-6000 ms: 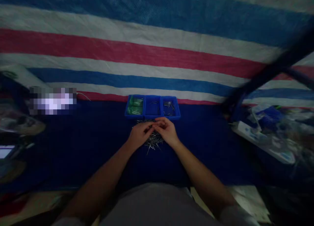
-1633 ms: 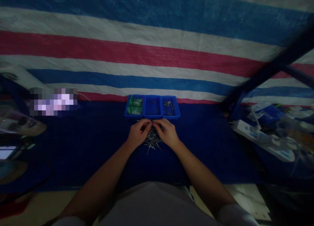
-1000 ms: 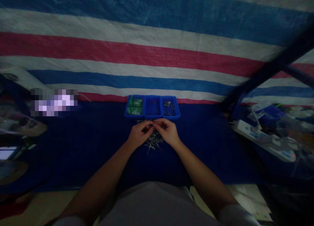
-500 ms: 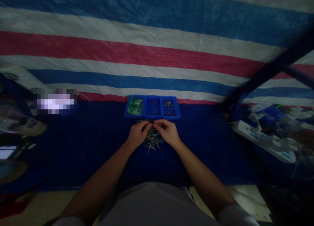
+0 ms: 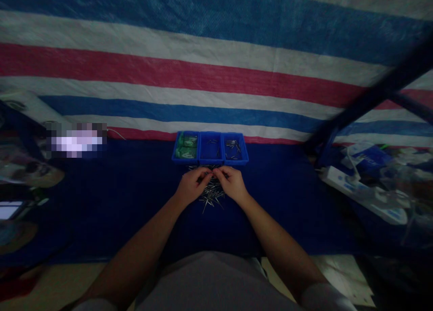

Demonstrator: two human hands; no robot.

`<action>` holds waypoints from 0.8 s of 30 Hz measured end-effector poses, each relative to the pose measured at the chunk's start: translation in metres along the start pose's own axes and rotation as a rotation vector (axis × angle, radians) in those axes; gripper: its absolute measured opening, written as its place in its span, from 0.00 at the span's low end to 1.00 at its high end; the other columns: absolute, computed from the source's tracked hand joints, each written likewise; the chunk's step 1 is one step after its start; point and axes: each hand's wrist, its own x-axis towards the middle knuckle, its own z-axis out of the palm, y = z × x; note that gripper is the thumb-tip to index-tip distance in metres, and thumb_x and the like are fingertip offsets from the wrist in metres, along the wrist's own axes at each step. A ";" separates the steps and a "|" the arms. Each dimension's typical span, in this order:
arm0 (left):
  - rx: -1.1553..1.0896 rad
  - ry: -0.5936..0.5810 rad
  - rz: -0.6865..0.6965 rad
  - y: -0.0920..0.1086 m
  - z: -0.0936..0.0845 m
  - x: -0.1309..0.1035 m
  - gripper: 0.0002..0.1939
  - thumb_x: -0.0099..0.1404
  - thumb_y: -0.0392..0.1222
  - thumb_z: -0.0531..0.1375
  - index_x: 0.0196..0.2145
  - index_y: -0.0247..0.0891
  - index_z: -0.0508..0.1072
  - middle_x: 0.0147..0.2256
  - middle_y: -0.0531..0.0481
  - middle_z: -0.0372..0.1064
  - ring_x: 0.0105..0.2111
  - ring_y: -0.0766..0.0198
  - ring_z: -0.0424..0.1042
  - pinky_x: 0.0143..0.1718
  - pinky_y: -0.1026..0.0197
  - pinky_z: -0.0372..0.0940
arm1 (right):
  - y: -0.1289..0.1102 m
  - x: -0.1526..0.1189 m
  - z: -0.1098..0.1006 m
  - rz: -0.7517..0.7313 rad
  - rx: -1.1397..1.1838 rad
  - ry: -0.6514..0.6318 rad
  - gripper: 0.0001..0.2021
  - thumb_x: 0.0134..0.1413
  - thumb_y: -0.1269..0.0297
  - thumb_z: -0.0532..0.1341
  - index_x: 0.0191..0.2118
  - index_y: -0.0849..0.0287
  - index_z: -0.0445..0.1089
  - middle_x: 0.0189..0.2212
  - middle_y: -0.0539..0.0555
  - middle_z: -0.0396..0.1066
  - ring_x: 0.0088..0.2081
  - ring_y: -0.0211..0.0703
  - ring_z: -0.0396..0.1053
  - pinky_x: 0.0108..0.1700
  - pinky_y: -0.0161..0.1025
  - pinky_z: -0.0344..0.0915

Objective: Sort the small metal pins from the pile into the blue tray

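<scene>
The left hand (image 5: 192, 185) and right hand (image 5: 232, 183) sit slightly nearer the table (image 5: 287, 189)'s near edge than before, fingertips drawn together; any pinched item I cannot tell. Metal pins (image 5: 212, 197) lie heaped beneath, beside the far-edge blue tray (image 5: 210, 161).

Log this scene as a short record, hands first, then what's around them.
Hands: left hand and right hand, fingertips close together over the pile
Held: too small to tell
Pile: thin metal pieces, on the blue table
Left bin: green material
Middle bin: few thin pieces
Right bin: more metal pieces
Backdrop: striped sheet
Far right: power strip
</scene>
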 end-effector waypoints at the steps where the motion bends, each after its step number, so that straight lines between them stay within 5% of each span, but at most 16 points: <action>1: 0.005 -0.004 -0.009 0.000 0.000 0.000 0.08 0.66 0.43 0.57 0.39 0.38 0.73 0.26 0.54 0.73 0.23 0.69 0.70 0.28 0.67 0.64 | 0.000 0.000 0.000 -0.004 0.008 -0.001 0.12 0.59 0.60 0.58 0.29 0.57 0.75 0.24 0.51 0.75 0.28 0.41 0.71 0.33 0.36 0.65; 7: 0.024 -0.006 -0.028 0.001 -0.003 0.004 0.10 0.68 0.42 0.53 0.37 0.38 0.74 0.29 0.51 0.74 0.26 0.67 0.72 0.30 0.66 0.65 | -0.003 0.000 0.000 -0.031 0.076 0.025 0.06 0.55 0.63 0.63 0.37 0.57 0.76 0.32 0.53 0.77 0.31 0.41 0.72 0.34 0.37 0.67; 24: 0.008 0.017 -0.040 0.002 -0.002 0.003 0.09 0.67 0.43 0.56 0.37 0.39 0.74 0.28 0.53 0.74 0.24 0.68 0.71 0.28 0.67 0.64 | -0.002 0.000 -0.001 -0.070 -0.047 -0.006 0.09 0.60 0.63 0.58 0.33 0.57 0.74 0.28 0.53 0.74 0.32 0.42 0.71 0.36 0.38 0.66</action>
